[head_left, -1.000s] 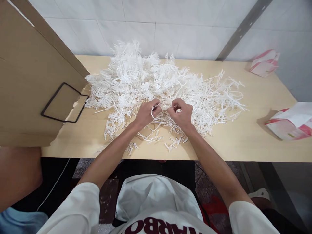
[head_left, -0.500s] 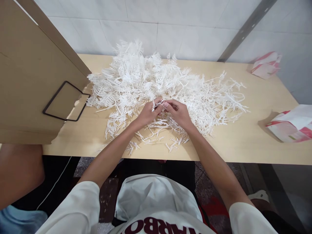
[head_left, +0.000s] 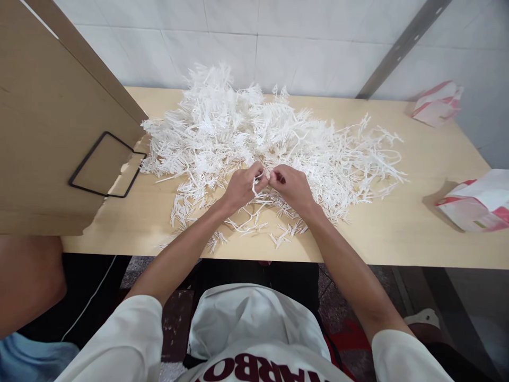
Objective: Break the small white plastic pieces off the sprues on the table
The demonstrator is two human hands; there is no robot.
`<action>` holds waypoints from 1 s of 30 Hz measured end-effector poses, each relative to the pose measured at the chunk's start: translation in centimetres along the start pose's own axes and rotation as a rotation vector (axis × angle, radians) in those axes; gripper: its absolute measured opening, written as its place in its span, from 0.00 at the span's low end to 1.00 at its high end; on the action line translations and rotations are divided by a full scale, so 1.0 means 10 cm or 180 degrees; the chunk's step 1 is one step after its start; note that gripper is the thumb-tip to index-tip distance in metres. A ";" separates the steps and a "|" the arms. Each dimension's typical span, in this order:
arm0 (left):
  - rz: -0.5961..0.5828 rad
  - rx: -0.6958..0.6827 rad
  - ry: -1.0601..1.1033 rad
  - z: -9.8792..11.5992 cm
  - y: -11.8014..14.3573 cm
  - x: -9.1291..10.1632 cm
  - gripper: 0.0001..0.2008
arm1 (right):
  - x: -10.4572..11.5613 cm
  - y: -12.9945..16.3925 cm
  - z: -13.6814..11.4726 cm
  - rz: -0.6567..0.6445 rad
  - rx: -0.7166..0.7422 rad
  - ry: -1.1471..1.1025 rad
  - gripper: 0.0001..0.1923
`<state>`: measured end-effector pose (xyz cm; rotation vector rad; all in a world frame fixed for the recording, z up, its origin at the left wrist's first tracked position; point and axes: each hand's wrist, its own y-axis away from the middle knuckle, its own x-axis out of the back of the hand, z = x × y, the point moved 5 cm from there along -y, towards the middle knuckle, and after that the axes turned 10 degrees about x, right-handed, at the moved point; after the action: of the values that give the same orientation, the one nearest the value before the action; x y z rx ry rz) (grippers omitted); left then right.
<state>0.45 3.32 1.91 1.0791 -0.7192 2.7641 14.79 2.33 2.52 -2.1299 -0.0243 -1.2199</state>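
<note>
A big heap of thin white plastic comb-like strips (head_left: 238, 132) covers the middle of a light wooden table (head_left: 397, 228). My left hand (head_left: 240, 188) and my right hand (head_left: 292, 187) meet at the heap's near edge, fingertips touching. Both pinch the same small white plastic strip (head_left: 256, 183) between them. Loose bits of strip (head_left: 246, 225) lie on the table just below my hands.
A tall cardboard panel (head_left: 47, 132) with a black rectangular outline stands at the left. Two pink-and-white bags sit at the right: one near (head_left: 477, 204), one far (head_left: 435, 103). Another person's bare limb (head_left: 27, 281) shows at the lower left. A white tiled wall backs the table.
My hands, apart a second ago, came together at the heap's near edge and now hold one strip between them.
</note>
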 end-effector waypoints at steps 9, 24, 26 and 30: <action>-0.0219 0.1034 0.1441 -0.23 -0.15 0.03 0.12 | 0.04 0.01 0.08 0.0261 -0.0422 -0.0645 0.18; -0.1423 0.1004 0.2075 -0.11 -0.07 -0.18 0.09 | -0.04 -0.03 0.02 -0.0382 -0.0073 -0.1368 0.18; -0.1175 0.1039 0.1838 -0.11 -0.07 -0.17 0.05 | -0.06 -0.04 0.02 -0.0460 0.0053 -0.1112 0.16; -0.0435 0.0738 0.0131 -0.03 -0.03 -0.08 0.04 | -0.13 -0.02 -0.01 -0.0594 0.0140 -0.0385 0.06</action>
<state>0.94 3.80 1.37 1.0605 -0.3121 2.7917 13.89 2.85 1.63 -2.1987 -0.3062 -1.1811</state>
